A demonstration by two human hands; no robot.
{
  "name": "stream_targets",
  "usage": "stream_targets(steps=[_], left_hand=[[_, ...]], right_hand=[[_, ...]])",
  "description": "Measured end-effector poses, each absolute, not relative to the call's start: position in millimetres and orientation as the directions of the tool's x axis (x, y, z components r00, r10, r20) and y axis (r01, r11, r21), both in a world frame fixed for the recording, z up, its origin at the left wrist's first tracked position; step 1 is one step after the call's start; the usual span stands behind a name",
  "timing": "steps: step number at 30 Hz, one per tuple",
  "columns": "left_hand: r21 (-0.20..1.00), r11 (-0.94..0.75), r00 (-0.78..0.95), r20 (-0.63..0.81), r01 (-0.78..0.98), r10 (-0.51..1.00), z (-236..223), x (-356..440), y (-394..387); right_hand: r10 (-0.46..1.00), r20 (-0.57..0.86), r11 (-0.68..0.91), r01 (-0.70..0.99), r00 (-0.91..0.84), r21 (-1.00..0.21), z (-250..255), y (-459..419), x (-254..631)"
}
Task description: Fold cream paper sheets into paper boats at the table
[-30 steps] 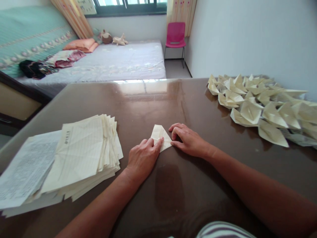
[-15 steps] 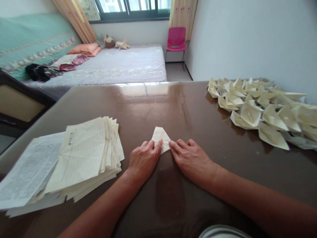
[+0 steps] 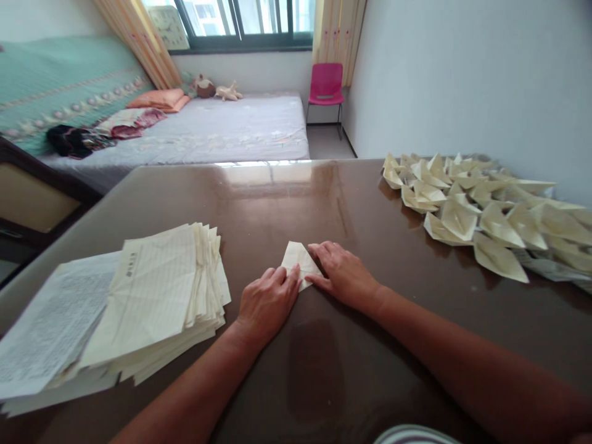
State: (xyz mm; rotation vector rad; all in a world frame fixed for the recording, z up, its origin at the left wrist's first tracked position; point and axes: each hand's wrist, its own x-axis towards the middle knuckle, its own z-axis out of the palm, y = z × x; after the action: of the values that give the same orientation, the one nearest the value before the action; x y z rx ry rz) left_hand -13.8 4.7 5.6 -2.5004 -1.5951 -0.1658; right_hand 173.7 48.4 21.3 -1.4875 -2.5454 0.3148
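Note:
A small folded piece of cream paper (image 3: 294,253) lies on the brown table in front of me, with a pointed right corner. My left hand (image 3: 267,301) presses its lower left part down, the index finger stretched onto it and the other fingers curled. At its right corner, my right hand (image 3: 345,275) takes the paper's edge between the thumb, near the lower side, and the fingertips, by the upper side. The paper's lower left edge is hidden under my left fingers.
To the left is a stack of cream lined paper (image 3: 148,290), overlapping printed white sheets (image 3: 55,320). Several folded paper boats (image 3: 497,225) crowd the table's right side by the wall. Past the table's far edge are a bed (image 3: 240,126) and a pink chair (image 3: 326,84).
My right hand first closed in on the right corner with its fingers together, then moved up and spread thumb from fingers around it. The left hand stays on the paper. The view tilted slightly upward.

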Motion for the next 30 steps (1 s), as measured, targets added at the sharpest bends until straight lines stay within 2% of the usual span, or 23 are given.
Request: stream_targets(steps=[5,14,17,21,25,30], left_hand=[[-0.049,-0.428,0.427,0.239,0.902,0.872,3,-17,6],[0.022,-0.425,0.4,0.298,0.905,0.867,2,-18,7],[0.072,-0.392,0.344,0.356,0.917,0.869,0,-20,11],[0.173,-0.338,0.256,0.374,0.925,0.892,-7,-22,15],[0.323,-0.306,0.198,0.326,0.896,0.924,-8,-24,15],[0.476,-0.236,0.135,0.237,0.847,0.962,-4,-25,15]], right_hand=[[0.9,-0.017,0.395,0.831,-0.436,-0.391,19,54,172],[0.922,-0.142,0.269,0.86,-0.361,-0.433,22,64,170],[0.92,-0.102,0.292,0.837,-0.377,-0.463,19,61,170],[0.914,0.028,0.35,0.752,-0.406,-0.559,16,55,172],[0.923,-0.041,0.264,0.705,-0.384,-0.658,15,53,173],[0.924,-0.052,0.233,0.666,-0.379,-0.709,14,57,174]])
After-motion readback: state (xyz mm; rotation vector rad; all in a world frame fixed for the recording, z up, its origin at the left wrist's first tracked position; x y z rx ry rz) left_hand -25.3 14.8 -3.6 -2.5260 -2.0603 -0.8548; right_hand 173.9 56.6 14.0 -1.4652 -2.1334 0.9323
